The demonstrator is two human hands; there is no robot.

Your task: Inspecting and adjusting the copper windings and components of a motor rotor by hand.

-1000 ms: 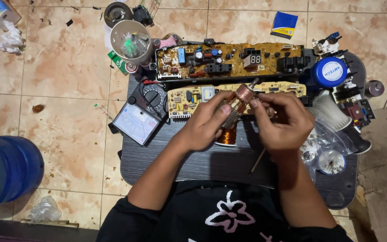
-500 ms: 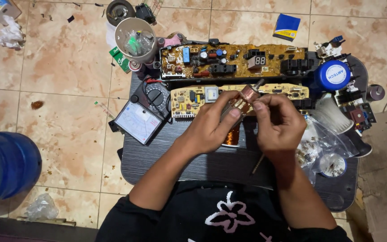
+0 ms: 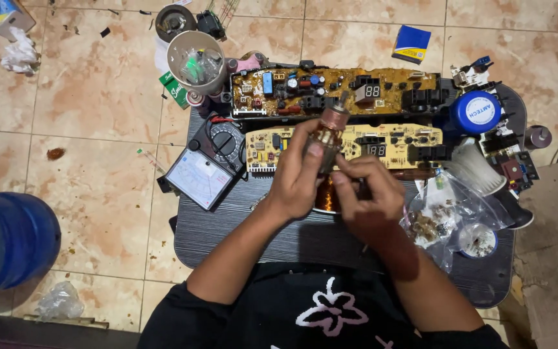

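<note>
Both hands point(image 3: 337, 184) shifted left | gripping motor rotor point(image 3: 330, 132) | lower end hidden

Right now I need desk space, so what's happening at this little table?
A person seated at the dark table holds a small motor armature upright in the left hand, while the right hand works at its lower end. Two long circuit boards lie just beyond the hands, an analog multimeter sits left, and parts bags right.
</note>
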